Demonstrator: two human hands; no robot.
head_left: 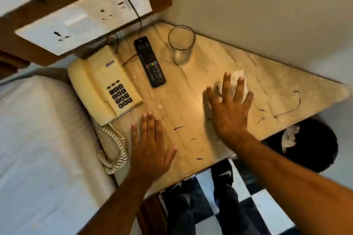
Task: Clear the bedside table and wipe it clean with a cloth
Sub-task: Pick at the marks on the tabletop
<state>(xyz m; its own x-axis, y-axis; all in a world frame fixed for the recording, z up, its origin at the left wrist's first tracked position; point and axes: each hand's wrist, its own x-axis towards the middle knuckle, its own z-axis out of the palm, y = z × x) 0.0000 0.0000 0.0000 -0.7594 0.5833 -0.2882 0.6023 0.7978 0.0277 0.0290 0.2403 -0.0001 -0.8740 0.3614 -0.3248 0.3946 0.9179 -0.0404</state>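
Observation:
The bedside table (267,86) has a beige marble top. On it stand a cream telephone (99,84) with a coiled cord at the left, a black remote (150,62) in the middle and an empty glass (181,46) at the back. A crumpled white tissue (236,80) lies partly under the fingers of my right hand (229,107), which is spread open above it. My left hand (150,147) hovers flat and open over the front of the table, holding nothing. Several dark thread-like scraps (286,112) are scattered over the top.
A black bin (309,149) with white paper in it stands on the floor right of the table. A bed with white sheets (38,139) lies at the left. A white socket panel (86,15) is on the wall behind. My shoes are on the checkered floor (267,206).

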